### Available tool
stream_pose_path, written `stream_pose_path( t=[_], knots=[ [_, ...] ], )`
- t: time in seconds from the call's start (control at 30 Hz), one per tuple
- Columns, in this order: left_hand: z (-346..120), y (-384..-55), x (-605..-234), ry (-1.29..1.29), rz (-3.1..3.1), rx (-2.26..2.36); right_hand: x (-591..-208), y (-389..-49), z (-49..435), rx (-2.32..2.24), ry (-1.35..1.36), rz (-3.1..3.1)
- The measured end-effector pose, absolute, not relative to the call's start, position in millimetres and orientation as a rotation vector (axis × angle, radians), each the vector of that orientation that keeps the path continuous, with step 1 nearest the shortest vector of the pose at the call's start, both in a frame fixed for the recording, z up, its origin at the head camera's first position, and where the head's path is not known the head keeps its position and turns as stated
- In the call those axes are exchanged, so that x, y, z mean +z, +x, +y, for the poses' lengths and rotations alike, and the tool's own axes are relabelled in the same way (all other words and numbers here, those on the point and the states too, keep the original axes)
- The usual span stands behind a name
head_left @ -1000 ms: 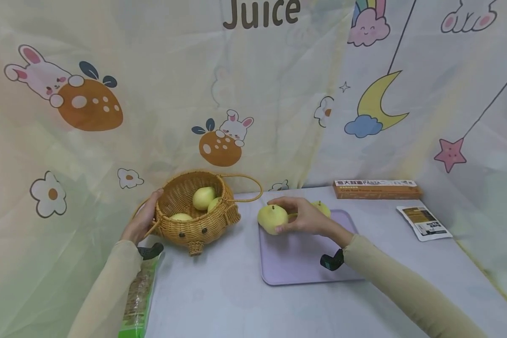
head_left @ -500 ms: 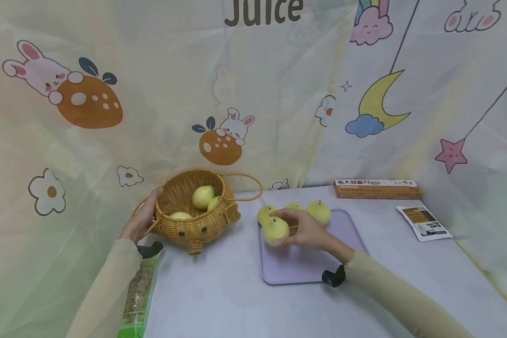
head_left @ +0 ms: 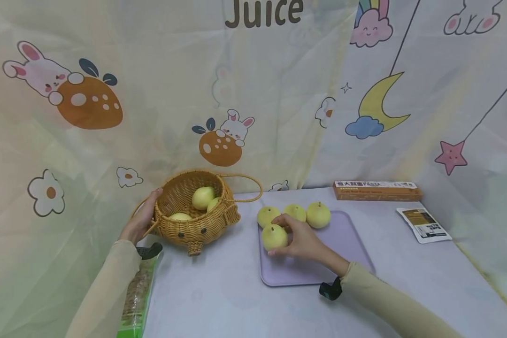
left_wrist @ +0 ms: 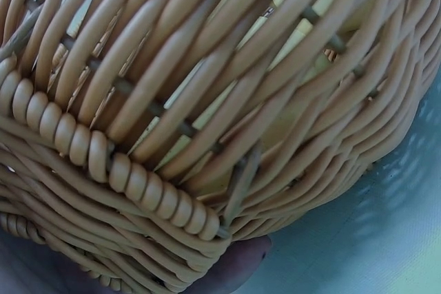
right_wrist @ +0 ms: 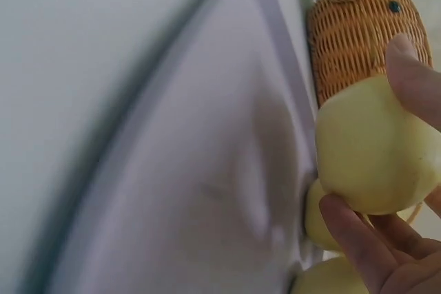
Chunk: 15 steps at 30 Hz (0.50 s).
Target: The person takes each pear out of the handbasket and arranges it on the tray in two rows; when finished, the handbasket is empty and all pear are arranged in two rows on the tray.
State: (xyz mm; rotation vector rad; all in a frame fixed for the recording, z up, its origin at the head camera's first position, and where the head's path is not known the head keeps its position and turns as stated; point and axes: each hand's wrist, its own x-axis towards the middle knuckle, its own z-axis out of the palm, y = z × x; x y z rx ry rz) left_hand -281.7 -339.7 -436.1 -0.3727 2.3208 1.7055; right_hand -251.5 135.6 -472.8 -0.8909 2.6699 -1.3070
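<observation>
My right hand [head_left: 302, 239] grips a round yellow-green pear [head_left: 274, 237] between thumb and fingers, over the left part of a lilac tray [head_left: 317, 267]. Behind it, three more pears stand in a row along the tray's back edge, the right-hand pear [head_left: 318, 215] showing its stem. In the right wrist view the held pear [right_wrist: 375, 146] fills the space between thumb and fingertips. My left hand [head_left: 142, 219] holds the left side of a wicker basket [head_left: 194, 230] with an animal face. Several pears lie inside it. Up close, the left wrist view shows the weave [left_wrist: 207, 87] with a fingertip under it.
At the back right lies a long pasta box [head_left: 378, 191], with a small white-and-brown pouch [head_left: 424, 223] in front of it. A green-edged packet [head_left: 137, 300] is partly under my left forearm. A printed cloth curtain [head_left: 160, 70] hangs behind the table [head_left: 211, 300].
My right hand has brought the pear toward the tray's front and slightly lower, uncovering the pears behind it. My left hand and the basket have stayed in place.
</observation>
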Motion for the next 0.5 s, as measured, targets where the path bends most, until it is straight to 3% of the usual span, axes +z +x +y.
stream_pose_path(
  t=[0.5],
  knots=[
    [-341,-282,-437,-0.362,2.316,1.699,-488,-243,128,-1.277,-0.764,2.711]
  ],
)
